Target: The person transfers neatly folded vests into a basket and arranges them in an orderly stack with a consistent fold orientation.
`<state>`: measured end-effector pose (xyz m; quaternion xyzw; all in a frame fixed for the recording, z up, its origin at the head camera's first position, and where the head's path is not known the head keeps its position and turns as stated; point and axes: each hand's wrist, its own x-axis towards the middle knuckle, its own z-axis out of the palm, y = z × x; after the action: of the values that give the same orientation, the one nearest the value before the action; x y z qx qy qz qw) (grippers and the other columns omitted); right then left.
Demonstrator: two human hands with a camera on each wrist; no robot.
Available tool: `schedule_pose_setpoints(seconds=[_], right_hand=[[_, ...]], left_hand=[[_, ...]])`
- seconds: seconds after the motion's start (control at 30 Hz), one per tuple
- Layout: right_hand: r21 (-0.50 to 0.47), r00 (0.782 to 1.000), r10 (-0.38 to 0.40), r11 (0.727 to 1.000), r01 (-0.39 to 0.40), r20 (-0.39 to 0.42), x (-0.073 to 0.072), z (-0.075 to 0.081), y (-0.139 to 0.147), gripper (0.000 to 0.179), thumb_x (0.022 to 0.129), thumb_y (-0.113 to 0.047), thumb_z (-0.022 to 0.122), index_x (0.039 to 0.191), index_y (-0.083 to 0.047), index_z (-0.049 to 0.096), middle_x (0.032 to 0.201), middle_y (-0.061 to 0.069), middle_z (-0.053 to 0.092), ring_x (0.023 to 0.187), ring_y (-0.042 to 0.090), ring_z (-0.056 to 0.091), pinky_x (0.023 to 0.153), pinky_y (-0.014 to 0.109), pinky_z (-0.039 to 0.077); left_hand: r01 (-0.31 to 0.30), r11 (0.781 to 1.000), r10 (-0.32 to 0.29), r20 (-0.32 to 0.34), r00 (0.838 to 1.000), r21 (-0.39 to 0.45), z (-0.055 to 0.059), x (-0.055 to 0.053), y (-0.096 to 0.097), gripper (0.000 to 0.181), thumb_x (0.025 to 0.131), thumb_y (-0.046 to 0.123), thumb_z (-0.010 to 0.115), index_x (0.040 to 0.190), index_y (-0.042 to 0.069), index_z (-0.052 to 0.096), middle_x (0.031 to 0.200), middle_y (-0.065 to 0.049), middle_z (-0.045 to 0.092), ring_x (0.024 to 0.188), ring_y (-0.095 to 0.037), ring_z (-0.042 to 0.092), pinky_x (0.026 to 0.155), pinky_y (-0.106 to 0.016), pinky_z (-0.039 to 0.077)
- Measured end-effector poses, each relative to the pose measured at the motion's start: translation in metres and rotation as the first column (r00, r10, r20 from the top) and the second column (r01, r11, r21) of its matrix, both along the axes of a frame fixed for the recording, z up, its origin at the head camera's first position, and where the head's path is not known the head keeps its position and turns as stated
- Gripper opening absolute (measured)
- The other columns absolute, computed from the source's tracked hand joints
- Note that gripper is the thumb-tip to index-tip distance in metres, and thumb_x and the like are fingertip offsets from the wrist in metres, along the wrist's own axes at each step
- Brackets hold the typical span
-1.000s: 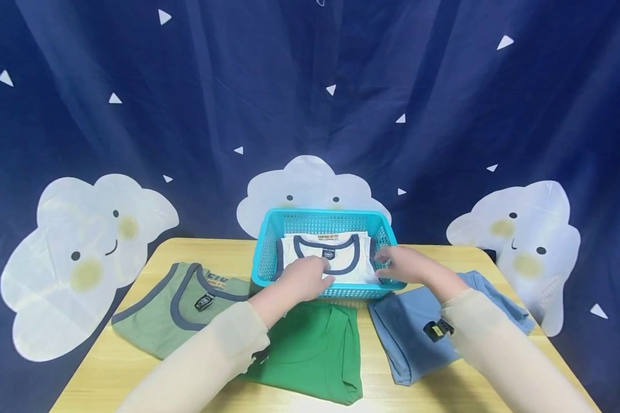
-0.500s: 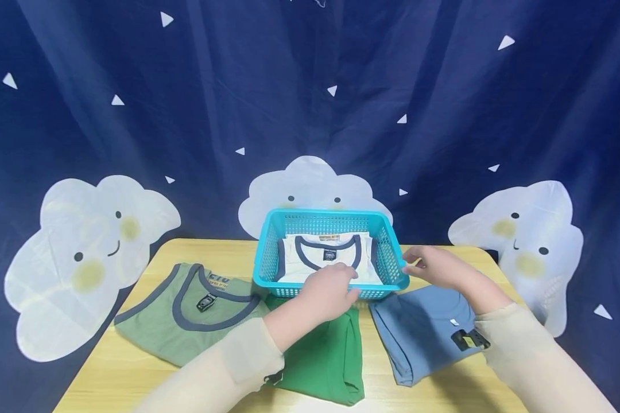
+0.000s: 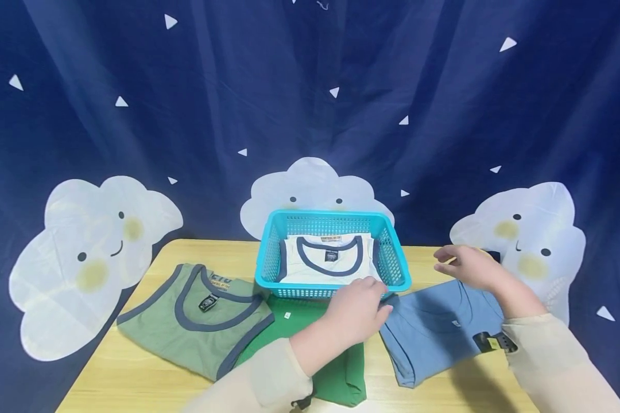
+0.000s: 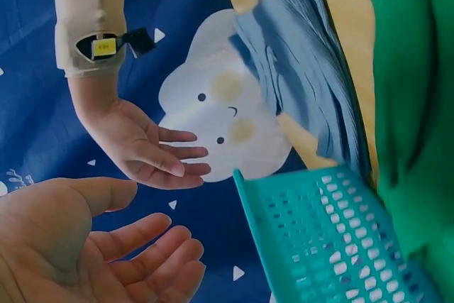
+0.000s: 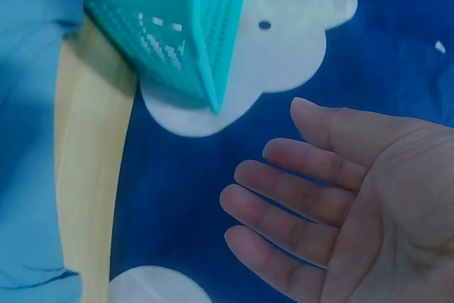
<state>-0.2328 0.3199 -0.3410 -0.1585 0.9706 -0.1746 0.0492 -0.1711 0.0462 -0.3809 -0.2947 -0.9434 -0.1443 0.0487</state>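
A white tank top (image 3: pixel 317 261) with dark trim lies folded inside the turquoise plastic basket (image 3: pixel 336 213) in the head view. My left hand (image 3: pixel 355 310) hovers at the basket's near right corner, over the folded green garment (image 3: pixel 348 373). Its fingers (image 4: pixel 152 243) are relaxed and hold nothing in the left wrist view. Off to the right, my right hand (image 3: pixel 467 267) is above the far part of the folded blue garment (image 3: pixel 434 327). The right wrist view shows that palm (image 5: pixel 397 211) with loosely extended fingers and nothing in them.
A sage-green tank top (image 3: pixel 206 321) with dark trim lies flat on the left of the wooden table (image 3: pixel 113 367), partly overlapping the green garment. Behind the table hangs a dark blue curtain (image 3: pixel 268 69) with white clouds and triangles.
Both hands have moved right. The right hand has left the inside of the basket and now sits beyond its right side. The left hand has passed along the basket's front. The white tank top stays inside.
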Motion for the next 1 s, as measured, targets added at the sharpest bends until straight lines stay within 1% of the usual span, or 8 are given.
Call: schedule_pose_setpoints(seconds=[0.1, 0.23, 0.5, 0.57, 0.67, 0.77, 0.9, 1.0], right_hand=[[0.0, 1.0, -0.023, 1.0, 0.023, -0.005, -0.003, -0.005, 0.011, 0.039, 0.097, -0.02, 0.066, 0.119, 0.012, 0.063, 0.111, 0.027, 0.067, 0.1, 0.044, 0.066, 0.083, 0.056, 0.054], [-0.006, 0.999, -0.04, 0.999, 0.04, -0.011, -0.005, -0.015, 0.026, 0.039, 0.096, -0.018, 0.067, 0.118, 0.015, 0.061, 0.109, 0.03, 0.066, 0.102, 0.047, 0.064, 0.083, 0.057, 0.053], [0.058, 0.991, -0.137, 0.989, 0.137, -0.001, -0.01, -0.03, 0.055, 0.043, 0.094, -0.016, 0.066, 0.117, 0.019, 0.058, 0.107, 0.036, 0.063, 0.101, 0.053, 0.06, 0.082, 0.061, 0.05], [0.07, 0.988, -0.152, 0.986, 0.152, 0.0, -0.012, -0.035, 0.061, 0.043, 0.093, -0.016, 0.067, 0.115, 0.02, 0.057, 0.105, 0.036, 0.063, 0.099, 0.054, 0.059, 0.081, 0.061, 0.05], [0.075, 0.986, -0.166, 0.983, 0.166, -0.007, -0.016, -0.044, 0.07, 0.043, 0.092, -0.016, 0.067, 0.114, 0.02, 0.057, 0.102, 0.036, 0.063, 0.097, 0.054, 0.06, 0.08, 0.061, 0.049], [0.071, 0.984, -0.18, 0.981, 0.18, -0.013, -0.018, -0.054, 0.079, 0.044, 0.091, -0.015, 0.067, 0.113, 0.021, 0.056, 0.101, 0.037, 0.062, 0.096, 0.055, 0.06, 0.08, 0.061, 0.049], [0.079, 0.978, -0.206, 0.975, 0.207, -0.019, -0.021, -0.069, 0.09, 0.047, 0.09, -0.015, 0.067, 0.115, 0.023, 0.053, 0.107, 0.042, 0.059, 0.099, 0.059, 0.057, 0.082, 0.064, 0.047], [0.077, 0.974, -0.227, 0.971, 0.228, -0.018, -0.025, -0.081, 0.097, 0.053, 0.089, -0.016, 0.068, 0.118, 0.025, 0.05, 0.113, 0.045, 0.055, 0.104, 0.062, 0.053, 0.087, 0.066, 0.045]], left_hand=[[0.004, 1.0, -0.004, -0.001, 1.0, 0.011, -0.004, 0.004, 0.008, 0.034, 0.1, 0.039, 0.06, 0.127, 0.02, 0.066, 0.116, 0.007, 0.066, 0.106, -0.011, 0.063, 0.083, -0.026, 0.054], [0.006, 1.0, -0.006, 0.004, 1.0, 0.01, -0.014, 0.009, 0.018, 0.033, 0.1, 0.04, 0.059, 0.126, 0.022, 0.067, 0.115, 0.008, 0.065, 0.105, -0.01, 0.063, 0.083, -0.026, 0.054], [-0.046, 0.998, 0.046, -0.005, 0.999, -0.036, -0.033, 0.013, 0.042, 0.037, 0.099, 0.044, 0.059, 0.128, 0.022, 0.065, 0.118, 0.008, 0.064, 0.11, -0.01, 0.059, 0.089, -0.025, 0.052], [-0.058, 0.997, 0.058, -0.003, 0.998, -0.05, -0.037, 0.014, 0.048, 0.038, 0.099, 0.045, 0.058, 0.129, 0.022, 0.065, 0.117, 0.008, 0.063, 0.109, -0.01, 0.058, 0.088, -0.024, 0.051], [-0.084, 0.994, 0.085, 0.019, 0.996, -0.066, -0.043, 0.015, 0.056, 0.04, 0.099, 0.047, 0.057, 0.13, 0.022, 0.063, 0.115, 0.008, 0.062, 0.106, -0.009, 0.057, 0.085, -0.025, 0.052], [-0.111, 0.991, 0.116, 0.075, 0.99, -0.072, -0.048, 0.016, 0.061, 0.044, 0.098, 0.048, 0.058, 0.132, 0.02, 0.061, 0.116, 0.006, 0.061, 0.104, -0.01, 0.056, 0.08, -0.025, 0.052], [-0.16, 0.984, 0.17, 0.151, 0.974, -0.079, -0.059, 0.018, 0.068, 0.05, 0.096, 0.049, 0.06, 0.133, 0.015, 0.06, 0.115, 0.003, 0.059, 0.103, -0.011, 0.055, 0.076, -0.025, 0.051], [-0.207, 0.973, 0.222, 0.173, 0.96, -0.099, -0.068, 0.017, 0.072, 0.052, 0.094, 0.05, 0.062, 0.131, 0.012, 0.059, 0.113, 0.001, 0.058, 0.103, -0.013, 0.055, 0.077, -0.026, 0.051]])
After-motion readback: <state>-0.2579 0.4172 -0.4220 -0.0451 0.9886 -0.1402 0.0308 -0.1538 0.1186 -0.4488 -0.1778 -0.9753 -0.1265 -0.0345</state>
